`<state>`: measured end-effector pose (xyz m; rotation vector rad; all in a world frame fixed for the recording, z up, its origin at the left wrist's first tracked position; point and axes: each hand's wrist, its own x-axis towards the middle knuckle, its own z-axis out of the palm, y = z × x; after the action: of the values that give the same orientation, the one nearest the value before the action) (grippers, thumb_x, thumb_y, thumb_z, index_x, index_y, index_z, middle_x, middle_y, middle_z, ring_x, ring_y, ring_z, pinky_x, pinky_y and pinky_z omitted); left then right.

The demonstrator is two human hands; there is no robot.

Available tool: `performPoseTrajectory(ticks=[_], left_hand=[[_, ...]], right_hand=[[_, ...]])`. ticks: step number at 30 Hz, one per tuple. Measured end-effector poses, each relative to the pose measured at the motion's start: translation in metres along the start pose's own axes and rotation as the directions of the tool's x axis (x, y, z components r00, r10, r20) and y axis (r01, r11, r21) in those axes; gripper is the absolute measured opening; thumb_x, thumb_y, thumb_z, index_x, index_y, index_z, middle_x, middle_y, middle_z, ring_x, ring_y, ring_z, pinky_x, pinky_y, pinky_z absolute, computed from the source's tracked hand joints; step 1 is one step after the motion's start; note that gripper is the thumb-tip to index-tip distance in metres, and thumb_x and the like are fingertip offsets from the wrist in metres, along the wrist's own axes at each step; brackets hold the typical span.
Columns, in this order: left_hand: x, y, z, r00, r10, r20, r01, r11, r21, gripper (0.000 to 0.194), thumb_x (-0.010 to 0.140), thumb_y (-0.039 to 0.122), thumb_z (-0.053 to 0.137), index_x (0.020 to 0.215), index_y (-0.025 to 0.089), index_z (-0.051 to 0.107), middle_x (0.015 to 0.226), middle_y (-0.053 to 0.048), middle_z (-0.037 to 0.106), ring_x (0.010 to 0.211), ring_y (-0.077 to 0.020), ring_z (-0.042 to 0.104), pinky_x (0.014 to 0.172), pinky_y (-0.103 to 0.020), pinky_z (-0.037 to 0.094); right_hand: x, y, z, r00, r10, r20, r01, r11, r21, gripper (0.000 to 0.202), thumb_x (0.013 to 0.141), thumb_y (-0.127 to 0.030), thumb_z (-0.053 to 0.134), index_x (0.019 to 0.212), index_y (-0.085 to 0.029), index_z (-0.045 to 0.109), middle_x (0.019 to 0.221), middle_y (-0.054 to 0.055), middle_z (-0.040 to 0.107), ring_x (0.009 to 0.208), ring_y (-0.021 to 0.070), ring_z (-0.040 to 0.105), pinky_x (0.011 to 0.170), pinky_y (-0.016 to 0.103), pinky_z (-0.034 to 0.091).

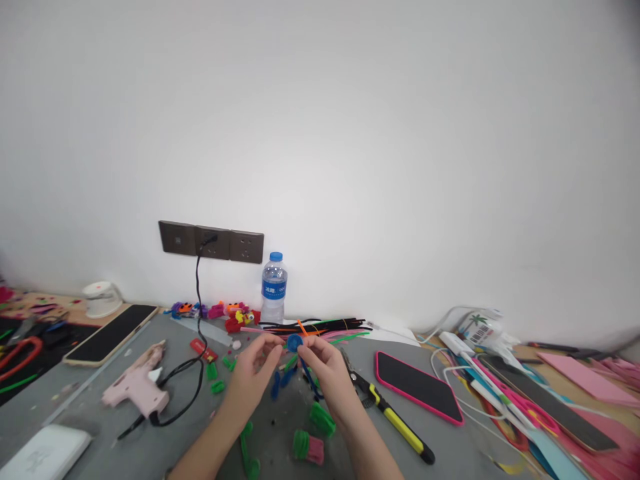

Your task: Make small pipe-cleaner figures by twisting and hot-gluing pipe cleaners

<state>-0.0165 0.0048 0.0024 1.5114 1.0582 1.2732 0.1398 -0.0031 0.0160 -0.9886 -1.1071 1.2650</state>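
A small round blue coil point(295, 343) is held up between my two hands, above the grey mat. The fingertips of my left hand point(261, 360) are pinched at its left side. My right hand point(320, 359) pinches its right side, and a blue pipe cleaner point(309, 379) hangs down beside those fingers. Below lie green coiled pieces point(323, 419) and a green and pink piece point(308, 447). Short blue pieces point(276, 385) rest on the mat behind my left hand.
A pink glue gun point(141, 387) lies at the left. Behind stand a water bottle point(274, 290) and pipe cleaners point(330, 326). Yellow-black pliers point(400, 425) and a pink-edged phone point(419, 387) are at the right, near cables and scissors point(535, 415).
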Motion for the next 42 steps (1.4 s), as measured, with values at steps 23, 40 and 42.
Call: performPoseTrajectory(ticks=[23,40,42], left_hand=[[0.001,0.004,0.006,0.985,-0.171,-0.001,0.167,0.965,-0.202,0.030,0.068,0.045,0.072,0.073,0.016,0.066,0.060,0.002,0.055,0.057,-0.0135,0.048,0.055,-0.023,0.040],[0.001,0.008,0.008,0.958,-0.285,-0.012,0.266,0.906,-0.329,0.035,0.062,0.047,0.077,0.061,0.018,0.057,0.052,0.005,0.051,0.053,-0.0117,0.046,0.054,-0.022,0.038],[0.000,0.007,0.008,0.956,-0.292,-0.011,0.271,0.900,-0.343,0.034,0.063,0.046,0.077,0.061,0.018,0.058,0.053,0.005,0.050,0.054,-0.0113,0.046,0.054,-0.021,0.038]], right_hand=[[-0.001,0.002,0.004,0.996,0.011,0.084,-0.003,0.996,-0.093,0.041,0.066,-0.053,0.073,0.068,-0.017,0.054,0.060,-0.004,0.048,0.055,0.0097,0.040,0.056,0.022,0.031],[0.003,0.008,0.002,0.997,-0.003,0.071,0.006,0.999,-0.050,0.039,0.062,-0.051,0.077,0.070,-0.018,0.058,0.062,-0.003,0.054,0.057,0.0113,0.046,0.057,0.024,0.037],[0.003,0.009,0.002,0.998,0.003,0.070,-0.002,1.000,-0.012,0.040,0.060,-0.050,0.079,0.073,-0.018,0.059,0.065,-0.003,0.056,0.058,0.0119,0.049,0.059,0.025,0.039]])
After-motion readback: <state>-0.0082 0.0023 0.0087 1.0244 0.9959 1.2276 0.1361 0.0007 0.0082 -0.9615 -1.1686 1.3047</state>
